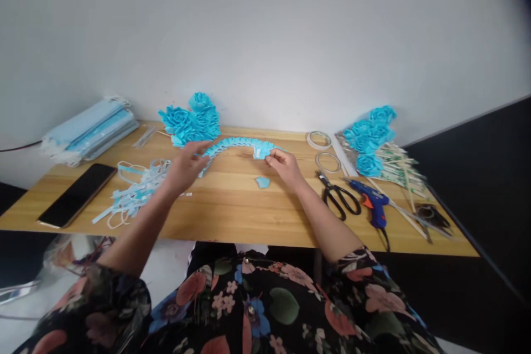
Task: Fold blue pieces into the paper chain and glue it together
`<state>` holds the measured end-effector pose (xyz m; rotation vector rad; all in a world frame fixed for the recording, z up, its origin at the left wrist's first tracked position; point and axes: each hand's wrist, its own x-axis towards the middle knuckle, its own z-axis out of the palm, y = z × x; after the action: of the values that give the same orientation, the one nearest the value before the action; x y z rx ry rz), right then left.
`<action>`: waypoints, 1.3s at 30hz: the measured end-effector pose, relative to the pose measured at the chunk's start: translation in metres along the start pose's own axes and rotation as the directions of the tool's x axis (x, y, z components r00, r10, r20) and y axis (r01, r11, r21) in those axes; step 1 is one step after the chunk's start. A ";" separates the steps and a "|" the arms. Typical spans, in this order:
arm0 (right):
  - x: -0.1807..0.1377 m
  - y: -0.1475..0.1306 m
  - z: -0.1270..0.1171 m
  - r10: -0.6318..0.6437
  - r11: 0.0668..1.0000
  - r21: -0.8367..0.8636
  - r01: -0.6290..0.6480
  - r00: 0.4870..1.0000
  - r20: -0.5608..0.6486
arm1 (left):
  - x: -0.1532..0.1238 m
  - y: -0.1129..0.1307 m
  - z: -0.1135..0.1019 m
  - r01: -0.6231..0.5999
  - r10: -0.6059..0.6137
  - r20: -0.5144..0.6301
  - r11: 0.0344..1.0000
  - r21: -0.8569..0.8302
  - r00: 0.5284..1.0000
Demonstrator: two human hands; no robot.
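A curved row of overlapping blue fabric petals (236, 145) lies on the wooden table (232, 215). My left hand (186, 166) rests on the row's left end with its fingers pinched on the petals. My right hand (284, 166) pinches the last petal (264, 149) at the row's right end. One loose blue petal (262, 181) lies on the table just below my right hand.
Blue fabric roses (191, 119) sit at the back; more roses on sticks (371, 138) lie at the right. Also here: a mask stack (89, 130), a phone (77, 193), cut straps (135, 193), tape rolls (323, 149), scissors (340, 196), a glue gun (373, 202).
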<state>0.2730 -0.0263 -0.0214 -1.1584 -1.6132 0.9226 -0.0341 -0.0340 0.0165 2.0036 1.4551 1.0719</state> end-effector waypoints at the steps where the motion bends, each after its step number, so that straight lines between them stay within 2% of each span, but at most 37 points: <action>1: 0.000 -0.002 0.000 0.000 1.000 0.011 -0.001 1.000 0.005 | 0.006 0.010 0.020 0.036 -0.029 0.072 0.993 -0.112 0.997; 3: -0.001 -0.005 -0.002 -0.005 1.000 0.030 0.005 1.000 0.011 | 0.017 0.027 0.057 0.142 -0.089 0.192 0.948 -0.283 0.977; 5: -0.002 -0.007 -0.003 -0.012 0.999 0.035 0.011 1.000 0.011 | 0.025 0.037 0.084 0.266 -0.160 0.275 0.873 -0.408 0.948; 7: -0.002 -0.008 -0.003 -0.013 0.999 0.036 0.013 1.000 0.008 | 0.032 0.043 0.100 0.345 -0.209 0.311 0.800 -0.491 0.927; 9: -0.002 -0.009 -0.004 -0.009 1.000 0.027 0.009 1.000 0.002 | 0.034 0.046 0.108 0.366 -0.216 0.324 0.762 -0.534 0.921; 14: -0.001 -0.008 -0.009 0.012 1.000 0.026 -0.014 0.997 0.073 | 0.032 0.041 0.114 0.306 -0.184 0.266 0.777 -0.550 0.946; 22: -0.001 -0.009 -0.009 0.073 0.997 -0.040 -0.068 0.986 0.147 | 0.021 0.030 0.116 0.218 -0.110 0.303 0.911 -0.350 0.947; 30: -0.001 -0.006 -0.007 0.083 0.995 -0.070 -0.072 0.982 0.168 | 0.022 0.025 0.119 0.218 -0.104 0.275 0.879 -0.424 0.956; 39: -0.001 -0.007 -0.007 0.070 0.996 -0.065 -0.060 0.983 0.170 | 0.022 0.032 0.115 0.187 -0.089 0.278 0.917 -0.353 0.956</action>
<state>0.2778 -0.0286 -0.0127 -1.2064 -1.7604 1.0470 0.0796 -0.0147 -0.0226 1.6673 1.1373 0.9096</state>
